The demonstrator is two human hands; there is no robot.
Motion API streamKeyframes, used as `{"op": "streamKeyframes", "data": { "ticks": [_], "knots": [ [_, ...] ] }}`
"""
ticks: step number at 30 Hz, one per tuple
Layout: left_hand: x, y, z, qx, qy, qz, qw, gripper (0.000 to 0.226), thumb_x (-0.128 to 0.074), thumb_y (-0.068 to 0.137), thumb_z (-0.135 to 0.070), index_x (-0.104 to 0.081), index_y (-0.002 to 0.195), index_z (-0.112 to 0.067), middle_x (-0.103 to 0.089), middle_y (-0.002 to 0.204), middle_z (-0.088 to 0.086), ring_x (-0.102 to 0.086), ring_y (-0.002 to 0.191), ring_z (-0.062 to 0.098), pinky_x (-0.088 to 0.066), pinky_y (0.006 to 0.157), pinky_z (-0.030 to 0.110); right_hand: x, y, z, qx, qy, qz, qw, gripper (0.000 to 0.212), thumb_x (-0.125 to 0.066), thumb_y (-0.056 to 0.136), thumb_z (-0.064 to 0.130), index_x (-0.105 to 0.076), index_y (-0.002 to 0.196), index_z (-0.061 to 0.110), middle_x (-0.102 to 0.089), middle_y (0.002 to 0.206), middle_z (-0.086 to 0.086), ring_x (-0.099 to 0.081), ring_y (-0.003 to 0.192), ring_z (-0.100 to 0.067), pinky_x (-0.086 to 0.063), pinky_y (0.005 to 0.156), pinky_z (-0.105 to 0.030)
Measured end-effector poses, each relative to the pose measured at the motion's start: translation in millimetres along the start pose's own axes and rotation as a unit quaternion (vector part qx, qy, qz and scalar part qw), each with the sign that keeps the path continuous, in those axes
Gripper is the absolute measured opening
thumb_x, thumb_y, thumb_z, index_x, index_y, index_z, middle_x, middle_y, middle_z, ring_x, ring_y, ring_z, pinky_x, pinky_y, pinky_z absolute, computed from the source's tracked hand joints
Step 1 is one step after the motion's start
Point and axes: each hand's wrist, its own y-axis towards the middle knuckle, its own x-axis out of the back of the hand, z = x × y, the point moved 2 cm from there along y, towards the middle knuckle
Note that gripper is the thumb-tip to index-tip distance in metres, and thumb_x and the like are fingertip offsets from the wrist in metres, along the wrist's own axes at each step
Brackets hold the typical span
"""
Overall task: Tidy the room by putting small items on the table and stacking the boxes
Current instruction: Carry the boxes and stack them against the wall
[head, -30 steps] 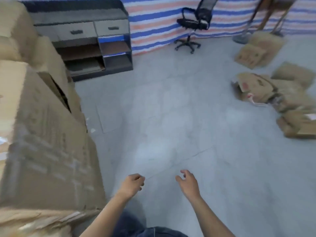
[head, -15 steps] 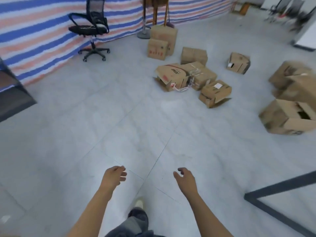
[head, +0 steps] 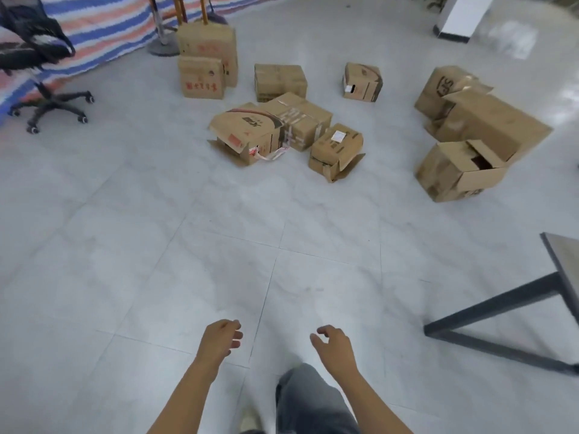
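Several brown cardboard boxes lie scattered on the pale tiled floor ahead. A crushed box with red print lies in the middle beside a taped box and a small labelled box. Farther right an open-topped box sits in front of a larger one. Two upright boxes stand at the back near the striped tarp. My left hand and my right hand hang low in front of me, fingers loosely curled, holding nothing, well short of the boxes.
A black office chair stands at the far left by the striped tarp. A dark metal table frame juts in at the right edge. A white pillar stands at the back right. My leg shows below.
The view has swung right, away from the stacked boxes and the shelf unit, and moved closer to the scattered boxes. Both hands stay low, empty and loosely curled.
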Motion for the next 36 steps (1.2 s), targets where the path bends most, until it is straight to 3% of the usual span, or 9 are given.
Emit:
{"op": "streamKeyframes", "data": {
  "ticks": [6,11,15,20,24,28,32,36],
  "knots": [
    [-15,63,-81,-0.018,0.019,-0.032,0.999,0.016,-0.051,0.095,-0.013,-0.061,0.094,0.000,-0.062,0.087,0.014,-0.056,0.074,0.025,-0.038,0.063,0.027,56,103,33,-0.024,0.068,-0.039,0.997,0.036,-0.050,0.094,0.029,-0.054,0.125,0.011,-0.052,0.130,-0.010,-0.047,0.120,-0.023,-0.038,0.096,-0.028],
    [-46,116,-183,-0.047,0.005,-0.065,0.997,0.014,-0.051,0.094,-0.012,-0.060,0.092,0.000,-0.061,0.089,0.016,-0.055,0.078,0.028,-0.038,0.064,0.028,127,194,85,0.028,0.103,-0.072,0.992,0.035,-0.051,0.094,0.028,-0.055,0.124,0.010,-0.052,0.128,-0.009,-0.049,0.119,-0.022,-0.038,0.086,-0.025],
    [-104,144,-244,-0.087,0.026,-0.025,0.996,0.015,-0.050,0.094,-0.012,-0.061,0.088,-0.004,-0.063,0.086,0.012,-0.057,0.075,0.023,-0.039,0.065,0.028,175,244,98,0.022,0.140,-0.109,0.984,0.034,-0.050,0.094,0.026,-0.055,0.123,0.009,-0.052,0.127,-0.008,-0.046,0.121,-0.020,-0.035,0.085,-0.025],
    [-156,174,-265,-0.079,0.113,0.040,0.990,0.017,-0.048,0.096,-0.017,-0.062,0.092,-0.009,-0.065,0.087,0.007,-0.059,0.077,0.019,-0.042,0.068,0.026,177,285,100,0.003,0.121,-0.075,0.990,0.033,-0.050,0.094,0.026,-0.055,0.122,0.009,-0.053,0.126,-0.009,-0.046,0.120,-0.021,-0.034,0.083,-0.023],
    [-152,217,-303,-0.048,0.081,0.021,0.995,0.018,-0.047,0.097,-0.013,-0.060,0.095,0.000,-0.063,0.091,0.014,-0.057,0.078,0.023,-0.041,0.060,0.023,186,330,121,-0.014,0.116,-0.075,0.990,0.033,-0.051,0.094,0.026,-0.056,0.122,0.009,-0.054,0.124,-0.010,-0.047,0.118,-0.022,-0.036,0.085,-0.025],
    [-147,275,-364,-0.068,0.061,0.026,0.996,0.018,-0.047,0.097,-0.014,-0.060,0.091,-0.003,-0.063,0.092,0.014,-0.058,0.077,0.022,-0.042,0.075,0.030,207,384,163,-0.013,0.105,-0.097,0.990,0.034,-0.051,0.094,0.027,-0.056,0.123,0.009,-0.054,0.125,-0.009,-0.048,0.119,-0.021,-0.037,0.086,-0.025],
    [-138,329,-445,-0.100,0.034,0.033,0.994,0.018,-0.048,0.096,-0.015,-0.060,0.088,-0.004,-0.063,0.090,0.013,-0.056,0.074,0.020,-0.040,0.073,0.030,227,437,219,-0.006,0.096,-0.119,0.988,0.034,-0.051,0.094,0.027,-0.055,0.123,0.009,-0.054,0.126,-0.010,-0.048,0.120,-0.022,-0.038,0.091,-0.027],
    [-119,378,-511,-0.109,0.000,0.014,0.994,0.018,-0.048,0.096,-0.016,-0.060,0.097,-0.002,-0.063,0.093,0.013,-0.057,0.083,0.023,-0.040,0.079,0.033,240,485,276,0.004,0.088,-0.131,0.987,0.035,-0.049,0.095,0.028,-0.055,0.124,0.009,-0.054,0.127,-0.009,-0.047,0.121,-0.021,-0.038,0.092,-0.026]
  ]
}}
